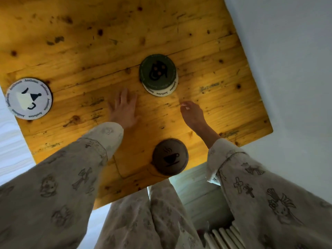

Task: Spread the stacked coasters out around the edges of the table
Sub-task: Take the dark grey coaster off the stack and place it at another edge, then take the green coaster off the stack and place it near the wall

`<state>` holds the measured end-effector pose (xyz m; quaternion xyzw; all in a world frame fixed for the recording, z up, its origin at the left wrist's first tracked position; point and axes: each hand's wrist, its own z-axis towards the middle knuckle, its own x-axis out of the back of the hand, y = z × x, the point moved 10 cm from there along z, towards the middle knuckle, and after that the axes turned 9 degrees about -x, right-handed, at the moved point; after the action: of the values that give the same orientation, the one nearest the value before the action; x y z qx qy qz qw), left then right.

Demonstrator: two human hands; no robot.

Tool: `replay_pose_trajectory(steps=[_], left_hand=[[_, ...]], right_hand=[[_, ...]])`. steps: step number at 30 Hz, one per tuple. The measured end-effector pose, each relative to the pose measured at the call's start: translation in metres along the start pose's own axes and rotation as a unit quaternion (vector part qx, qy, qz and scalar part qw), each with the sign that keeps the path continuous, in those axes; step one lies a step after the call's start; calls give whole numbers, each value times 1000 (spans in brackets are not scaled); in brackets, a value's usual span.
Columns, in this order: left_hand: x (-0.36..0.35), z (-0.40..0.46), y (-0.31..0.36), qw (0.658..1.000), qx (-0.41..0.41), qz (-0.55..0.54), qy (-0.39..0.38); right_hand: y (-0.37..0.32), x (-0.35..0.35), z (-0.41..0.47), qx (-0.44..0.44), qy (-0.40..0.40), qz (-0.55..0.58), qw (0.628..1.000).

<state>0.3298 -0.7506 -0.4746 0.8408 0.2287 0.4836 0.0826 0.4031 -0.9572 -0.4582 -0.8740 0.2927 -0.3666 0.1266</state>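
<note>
- Two patterned sleeves (53,186) reach in from the near edge of the picture over a yellow wooden desk (89,42).
- A brown coaster (170,156) with a steaming-cup drawing lies flat at the near edge of the desk, between the two forearms and touching neither.
- The left hand (124,108) is open, fingers spread and pointing away, palm down just above or on the bare wood; I cannot tell whether it touches. It holds nothing.
- The right hand (193,114) is loosely curled, fingertips drawn together and pointing toward the stack, with nothing between them.
- The stack of coasters (159,75) sits just beyond both hands, nearer the right one, slightly to the far right of the left hand's fingertips. Neither hand touches it.
- A dark green coaster (157,70) with a black figure tops the stack; a white coaster (161,91) with lettering round its rim peeks out beneath it on the near side.
- A white coaster with a dark rim (28,98) lies alone at the left edge of the desk, well apart from the left hand.
</note>
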Motion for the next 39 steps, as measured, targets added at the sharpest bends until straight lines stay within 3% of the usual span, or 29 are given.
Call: replay_pose_trajectory(steps=[5,10,15,21,25,32,36,39], left_hand=[[0,32,-13,997,6,-1,-75],[-7,37,-16,997,16,4,-80],[-7,40,-20,997,21,9,-75],[-9,41,-23,997,24,5,-74],[-9,42,-25,997,19,1,-72],[-4,40,-28,997,24,-26,-65],[28,46,-14,992,41,-110,35],[56,62,36,976,-40,-198,86]], right_hand=[[-55,8,44,32,32,-37,998],[-99,15,77,51,95,-104,989],[-132,3,91,74,95,-223,967],[-147,3,92,82,122,-251,957],[-141,22,83,96,165,-177,966],[-110,48,57,85,73,17,994],[-94,79,37,89,62,59,992],[-87,100,29,103,59,75,990]])
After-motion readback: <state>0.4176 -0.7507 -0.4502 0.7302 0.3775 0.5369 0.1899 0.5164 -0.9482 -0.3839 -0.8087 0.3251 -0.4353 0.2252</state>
